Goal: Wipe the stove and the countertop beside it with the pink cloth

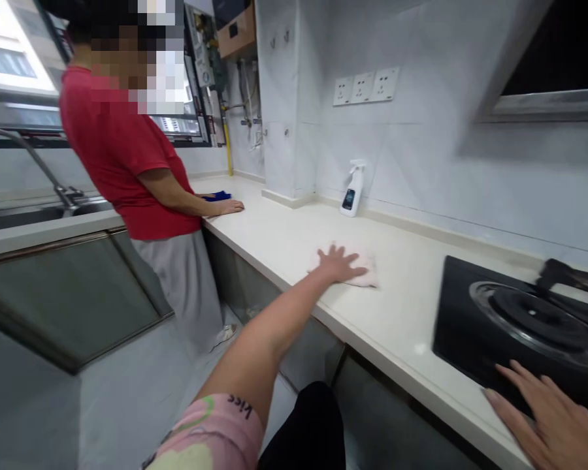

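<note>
From the head camera, the person's left hand (pixel 338 264) lies flat, palm down, on a folded pale pink cloth (pixel 360 276). Its fingers are spread and straight, not clenched, and they press on the top of the soft fabric without pinching it. The cloth sits on a smooth, cream-coloured stone countertop (pixel 402 297), toward the front edge. The left forearm reaches across the frame from a pink printed sleeve (pixel 210 431) with dark lettering that reads "kiss".

The person's right hand (pixel 543 421) enters at the lower right corner, with its fingers (pixel 512 382) loosely spread and holding nothing. Their tips lie over the front part of a glossy black gas hob (pixel 490 326), which has a dark, ribbed round burner and is set into the counter.

Beyond the cloth, a white spray bottle (pixel 353 190) with a dark label stands upright against the tiled wall (pixel 421 163), below a row of three white wall sockets (pixel 366 87).

Farther along the counter stands a person in a red T-shirt (pixel 122 156) and grey bottoms, whose hand (pixel 229 207) rests flat near the counter's far end. A blue cloth (pixel 218 196) lies just beside that hand, partly hidden behind the forearm. To the left are a curved metal sink faucet (pixel 34 153) and a yellow pipe (pixel 228 150).
</note>
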The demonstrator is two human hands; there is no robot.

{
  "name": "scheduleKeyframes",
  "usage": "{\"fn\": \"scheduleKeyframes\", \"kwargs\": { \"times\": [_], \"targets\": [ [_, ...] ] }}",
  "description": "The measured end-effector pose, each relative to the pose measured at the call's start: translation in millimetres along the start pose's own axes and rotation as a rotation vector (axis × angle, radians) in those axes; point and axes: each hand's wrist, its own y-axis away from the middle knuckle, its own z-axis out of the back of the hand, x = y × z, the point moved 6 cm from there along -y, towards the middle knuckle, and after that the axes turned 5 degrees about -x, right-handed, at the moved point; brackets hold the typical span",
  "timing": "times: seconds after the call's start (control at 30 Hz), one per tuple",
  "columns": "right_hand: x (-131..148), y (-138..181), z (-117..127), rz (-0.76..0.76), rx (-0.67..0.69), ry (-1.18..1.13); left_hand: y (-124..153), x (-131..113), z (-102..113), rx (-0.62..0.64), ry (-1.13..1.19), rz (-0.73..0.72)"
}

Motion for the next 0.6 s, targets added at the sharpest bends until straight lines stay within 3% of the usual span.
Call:
{"fn": "scheduleKeyframes", "kwargs": {
  "times": [0.17,0.4,0.5,0.6],
  "targets": [
    [21,-7,18,-0.103,-0.015,-0.036,11,69,23,-0.012,-0.091,0.172],
    [42,-11,31,-0.119,-0.045,-0.038,58,147,50,-0.028,-0.17,0.424],
    [51,-10,33,-0.103,-0.081,-0.012,69,147,56,-0.031,-0.2,0.46],
    [59,-11,32,-0.095,-0.086,0.015,72,117,49,-0.008,-0.224,0.404]
  ]
}}
